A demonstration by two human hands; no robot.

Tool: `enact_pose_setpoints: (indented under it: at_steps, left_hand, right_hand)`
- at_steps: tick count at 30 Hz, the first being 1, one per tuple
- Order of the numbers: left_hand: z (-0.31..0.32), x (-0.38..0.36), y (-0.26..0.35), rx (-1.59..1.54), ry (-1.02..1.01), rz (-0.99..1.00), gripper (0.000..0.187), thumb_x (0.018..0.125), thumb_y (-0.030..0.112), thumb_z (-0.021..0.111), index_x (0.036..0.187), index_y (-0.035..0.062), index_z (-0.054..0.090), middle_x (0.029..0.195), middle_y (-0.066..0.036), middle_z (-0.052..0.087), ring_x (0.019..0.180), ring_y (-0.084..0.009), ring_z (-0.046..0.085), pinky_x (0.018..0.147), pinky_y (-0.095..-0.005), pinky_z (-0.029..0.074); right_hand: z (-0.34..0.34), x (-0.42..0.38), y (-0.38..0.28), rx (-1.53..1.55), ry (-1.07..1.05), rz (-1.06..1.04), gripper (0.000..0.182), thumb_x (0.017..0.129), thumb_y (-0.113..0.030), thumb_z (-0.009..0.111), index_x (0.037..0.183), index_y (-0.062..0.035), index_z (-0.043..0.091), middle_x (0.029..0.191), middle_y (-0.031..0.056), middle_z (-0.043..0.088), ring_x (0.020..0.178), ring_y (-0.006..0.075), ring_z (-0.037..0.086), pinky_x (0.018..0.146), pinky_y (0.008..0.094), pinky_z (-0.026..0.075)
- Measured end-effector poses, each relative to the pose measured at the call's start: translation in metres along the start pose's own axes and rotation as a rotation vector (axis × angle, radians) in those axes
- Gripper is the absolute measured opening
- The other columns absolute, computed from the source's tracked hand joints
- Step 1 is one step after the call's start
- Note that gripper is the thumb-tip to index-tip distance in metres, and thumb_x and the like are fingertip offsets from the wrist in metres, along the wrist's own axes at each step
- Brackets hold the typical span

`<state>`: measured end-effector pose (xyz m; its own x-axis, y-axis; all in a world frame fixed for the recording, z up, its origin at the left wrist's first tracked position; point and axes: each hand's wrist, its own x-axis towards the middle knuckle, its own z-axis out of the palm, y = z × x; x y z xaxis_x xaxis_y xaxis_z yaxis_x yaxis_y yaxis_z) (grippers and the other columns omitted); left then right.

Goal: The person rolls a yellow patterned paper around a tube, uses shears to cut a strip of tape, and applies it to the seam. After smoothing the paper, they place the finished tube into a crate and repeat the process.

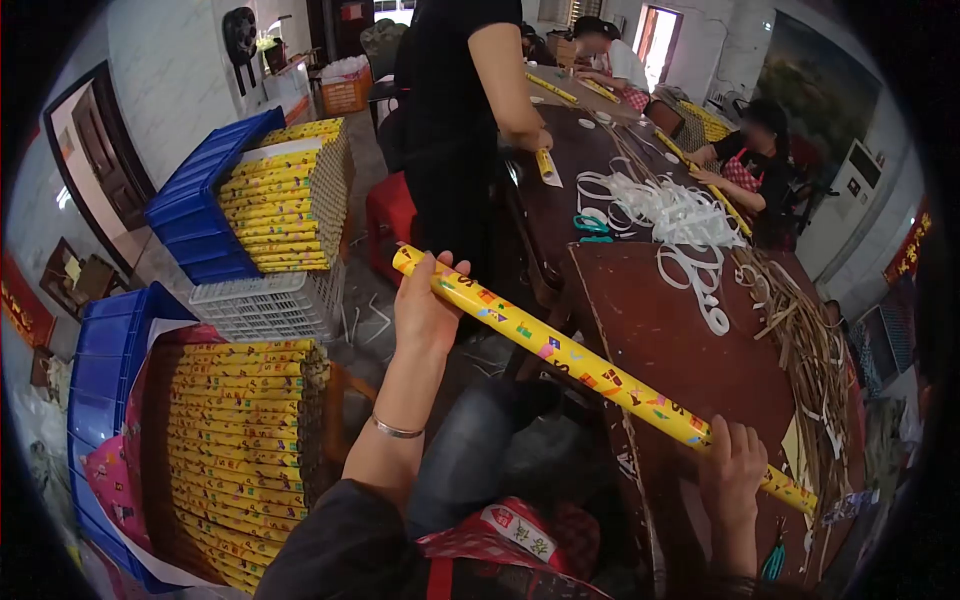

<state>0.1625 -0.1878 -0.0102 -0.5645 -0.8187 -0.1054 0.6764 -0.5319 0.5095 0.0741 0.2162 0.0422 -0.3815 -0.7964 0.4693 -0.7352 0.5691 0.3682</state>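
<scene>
A long yellow patterned tube (570, 357) slants across the view from upper left to lower right. Near its upper end, my left hand (428, 303) holds it with the fingers curled around. My right hand (733, 468) grips the tube near its lower end, above the brown table (680, 340). On that table, beyond the tube, lie a pile of white strips (690, 212) and a bundle of brown strips (800, 340). Teal scissors (593, 229) rest by the white pile. Another teal-handled tool (774, 562) is below my right hand.
Blue crates (190, 215) with stacked yellow tubes (240, 440) stand at the left, one on a white basket (265, 308). A person in black (445, 100) stands beside a red stool (392, 220). Other people (750, 170) sit along the far table.
</scene>
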Motion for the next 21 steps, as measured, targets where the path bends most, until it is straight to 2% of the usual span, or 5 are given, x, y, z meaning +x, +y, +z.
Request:
enact_pose_setpoints:
  at_steps: [5, 12, 15, 17, 21]
  left_hand:
    - [0.010, 0.000, 0.014, -0.049, 0.049, 0.016, 0.023, 0.102, 0.031, 0.046, 0.108, 0.0087, 0.048, 0.102, -0.005, 0.057, 0.095, -0.0219, 0.057, 0.092, -0.0454, 0.046]
    - [0.012, 0.008, 0.016, -0.129, 0.069, 0.030, 0.025, 0.102, 0.034, 0.047, 0.103, 0.0099, 0.050, 0.095, -0.003, 0.056, 0.086, -0.0193, 0.056, 0.086, -0.0416, 0.048]
    - [0.001, 0.020, 0.014, -0.176, -0.135, 0.054, 0.024, 0.100, 0.035, 0.052, 0.098, 0.0109, 0.053, 0.087, 0.000, 0.055, 0.077, -0.0152, 0.055, 0.079, -0.0366, 0.049]
    - [0.001, 0.023, 0.018, -0.453, -0.347, -0.116, 0.021, 0.094, 0.034, 0.063, 0.088, 0.0152, 0.055, 0.075, 0.005, 0.052, 0.066, -0.0107, 0.051, 0.068, -0.0318, 0.047]
    - [0.004, 0.026, 0.016, -0.534, -0.422, -0.151, 0.022, 0.092, 0.030, 0.067, 0.079, 0.0164, 0.054, 0.070, 0.007, 0.050, 0.062, -0.0086, 0.049, 0.066, -0.0297, 0.046]
  right_hand:
    - [-0.002, 0.004, -0.004, 0.067, -0.018, 0.033, 0.048, 0.068, -0.009, 0.071, 0.113, -0.0041, 0.053, 0.082, 0.0103, 0.050, 0.071, 0.0287, 0.051, 0.058, 0.0430, 0.041]
    - [-0.002, 0.006, -0.004, 0.149, -0.084, 0.037, 0.052, 0.069, -0.012, 0.074, 0.115, -0.0041, 0.052, 0.087, 0.0114, 0.052, 0.074, 0.0311, 0.053, 0.060, 0.0442, 0.042]
    - [-0.007, 0.014, -0.010, 0.217, -0.203, 0.088, 0.049, 0.071, -0.015, 0.074, 0.114, -0.0044, 0.053, 0.088, 0.0118, 0.055, 0.079, 0.0318, 0.057, 0.063, 0.0433, 0.046]
    - [-0.009, 0.019, -0.013, 0.357, -0.333, 0.065, 0.047, 0.071, -0.018, 0.075, 0.112, -0.0046, 0.056, 0.089, 0.0105, 0.057, 0.082, 0.0303, 0.059, 0.066, 0.0410, 0.049]
    - [-0.011, 0.028, -0.009, 0.440, -0.470, 0.111, 0.045, 0.070, -0.019, 0.076, 0.108, -0.0052, 0.058, 0.085, 0.0093, 0.057, 0.080, 0.0291, 0.060, 0.067, 0.0402, 0.050]
